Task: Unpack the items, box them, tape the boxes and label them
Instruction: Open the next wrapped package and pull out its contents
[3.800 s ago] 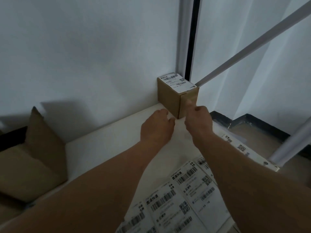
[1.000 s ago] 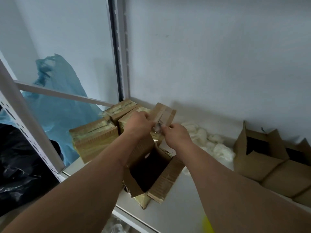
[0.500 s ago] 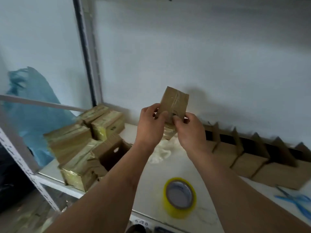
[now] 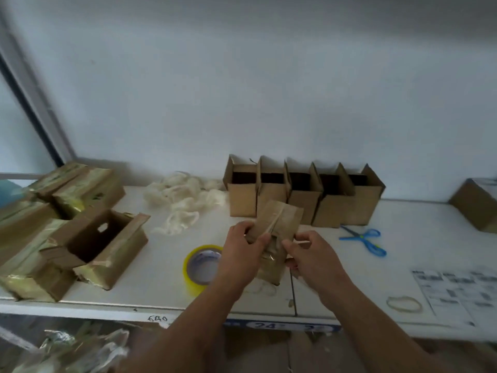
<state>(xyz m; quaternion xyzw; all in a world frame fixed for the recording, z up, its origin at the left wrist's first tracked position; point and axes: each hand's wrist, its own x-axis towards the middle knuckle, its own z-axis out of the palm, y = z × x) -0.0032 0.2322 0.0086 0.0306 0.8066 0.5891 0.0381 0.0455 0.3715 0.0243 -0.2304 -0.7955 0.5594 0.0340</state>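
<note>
I hold a small taped brown packet (image 4: 277, 224) above the middle of the white table (image 4: 403, 254). My left hand (image 4: 242, 251) grips its left edge and my right hand (image 4: 309, 257) grips its lower right side. Behind it stands a row of several open small cardboard boxes (image 4: 304, 200) against the wall. A yellow tape roll (image 4: 200, 267) lies just left of my left hand. A sheet of shipping labels (image 4: 457, 292) lies at the right edge, blurred.
Blue scissors (image 4: 363, 239) lie right of my hands. An open taped carton (image 4: 99, 243) and several sealed taped cartons (image 4: 35, 216) fill the left end. White wrapping scraps (image 4: 183, 203) lie behind. A labelled box (image 4: 478, 203) sits far right. A rubber band (image 4: 403, 304) lies near the front edge.
The view swung right from the cartons to the table's middle. Both hands carried the small packet from the open carton and lowered it in front of the row of boxes.
</note>
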